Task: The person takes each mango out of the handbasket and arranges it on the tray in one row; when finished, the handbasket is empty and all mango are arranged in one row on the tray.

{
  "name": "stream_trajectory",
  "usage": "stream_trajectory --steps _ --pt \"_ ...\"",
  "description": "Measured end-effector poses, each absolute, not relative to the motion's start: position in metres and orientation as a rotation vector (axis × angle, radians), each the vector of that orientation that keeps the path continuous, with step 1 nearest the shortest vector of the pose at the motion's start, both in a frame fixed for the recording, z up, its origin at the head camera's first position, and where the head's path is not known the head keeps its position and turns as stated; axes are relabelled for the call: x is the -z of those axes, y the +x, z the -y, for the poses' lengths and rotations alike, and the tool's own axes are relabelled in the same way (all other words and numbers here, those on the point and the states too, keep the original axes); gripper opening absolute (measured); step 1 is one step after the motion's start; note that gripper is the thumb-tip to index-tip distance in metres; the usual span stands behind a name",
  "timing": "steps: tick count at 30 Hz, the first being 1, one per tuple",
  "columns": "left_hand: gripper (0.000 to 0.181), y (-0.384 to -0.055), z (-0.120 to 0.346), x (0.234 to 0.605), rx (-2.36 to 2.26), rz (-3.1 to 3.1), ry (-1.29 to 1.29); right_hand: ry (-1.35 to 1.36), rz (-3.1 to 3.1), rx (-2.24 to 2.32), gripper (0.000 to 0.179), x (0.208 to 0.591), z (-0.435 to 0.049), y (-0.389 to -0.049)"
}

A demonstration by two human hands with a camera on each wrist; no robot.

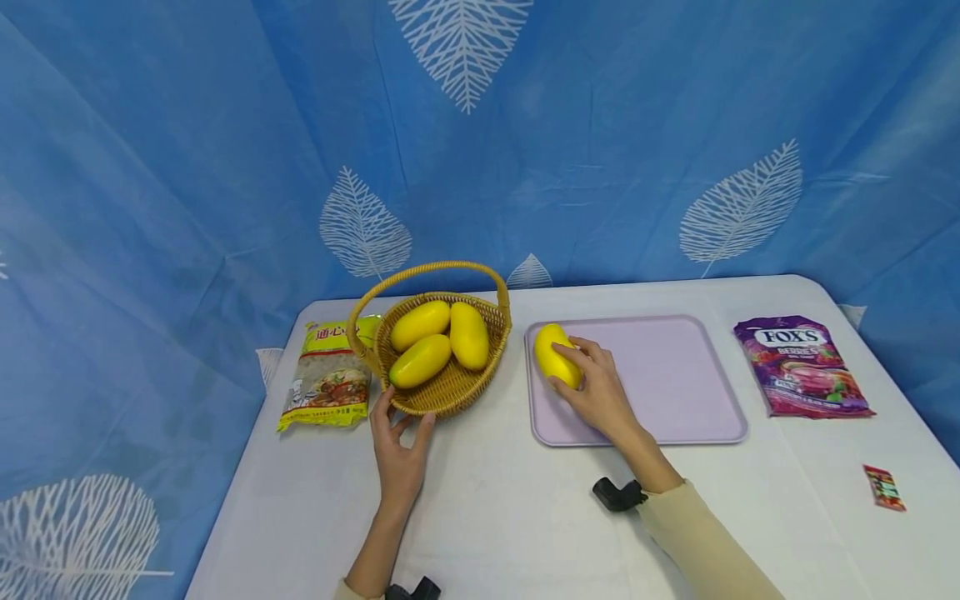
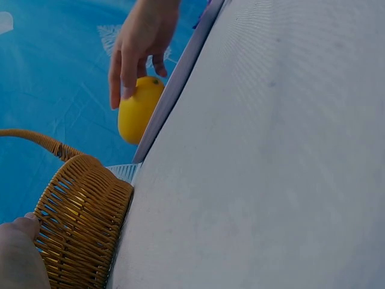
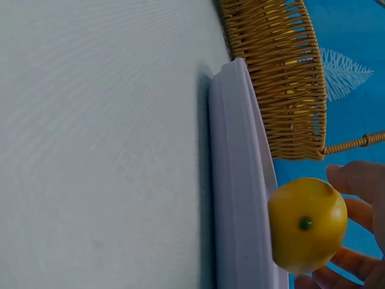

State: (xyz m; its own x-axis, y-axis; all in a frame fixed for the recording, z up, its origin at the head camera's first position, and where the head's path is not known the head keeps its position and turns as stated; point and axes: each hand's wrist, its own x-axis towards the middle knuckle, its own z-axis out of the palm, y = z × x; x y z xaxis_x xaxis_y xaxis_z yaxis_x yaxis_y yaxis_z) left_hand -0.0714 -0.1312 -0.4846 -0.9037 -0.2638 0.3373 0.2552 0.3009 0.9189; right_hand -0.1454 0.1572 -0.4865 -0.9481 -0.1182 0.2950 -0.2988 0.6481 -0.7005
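Note:
My right hand (image 1: 597,396) holds a yellow mango (image 1: 556,357) at the left end of a pale purple tray (image 1: 660,383), thumb on one side and fingers on the other. The right wrist view shows the end of this mango (image 3: 308,226), with its green stem spot, against the tray's rim (image 3: 243,180). A wicker basket (image 1: 442,400) with a tall handle stands left of the tray and contains three more mangoes (image 1: 469,335). At its near left edge, my left hand (image 1: 399,462) grips the basket, thumb and fingers spread along the wall. In the left wrist view, the left thumb (image 2: 24,232) touches the weave.
A yellow-trimmed food bag (image 1: 330,379) lies behind and left of the basket. Right of the tray is a purple FOX'S candy bag (image 1: 802,367), with a small red packet (image 1: 885,488) nearer the table's right edge. A blue curtain (image 1: 585,150) hangs behind the white-covered table (image 1: 495,517).

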Motion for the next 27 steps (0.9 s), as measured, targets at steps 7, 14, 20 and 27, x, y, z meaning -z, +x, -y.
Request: stream_trajectory --steps 7,14,20,27 --pt "0.067 -0.072 0.132 0.485 1.650 2.153 0.017 0.378 2.599 -1.144 0.053 0.475 -0.154 -0.145" --pt "0.067 -0.071 0.133 0.486 1.652 2.156 0.022 0.567 2.564 -1.191 0.053 0.450 -0.136 -0.151" --pt "0.067 -0.071 0.134 0.487 1.649 2.153 0.025 0.817 2.596 -1.262 0.060 0.441 -0.110 -0.167" --pt "0.067 -0.071 0.133 0.487 1.648 2.138 0.005 1.004 2.636 -1.176 0.064 0.444 -0.084 -0.191"
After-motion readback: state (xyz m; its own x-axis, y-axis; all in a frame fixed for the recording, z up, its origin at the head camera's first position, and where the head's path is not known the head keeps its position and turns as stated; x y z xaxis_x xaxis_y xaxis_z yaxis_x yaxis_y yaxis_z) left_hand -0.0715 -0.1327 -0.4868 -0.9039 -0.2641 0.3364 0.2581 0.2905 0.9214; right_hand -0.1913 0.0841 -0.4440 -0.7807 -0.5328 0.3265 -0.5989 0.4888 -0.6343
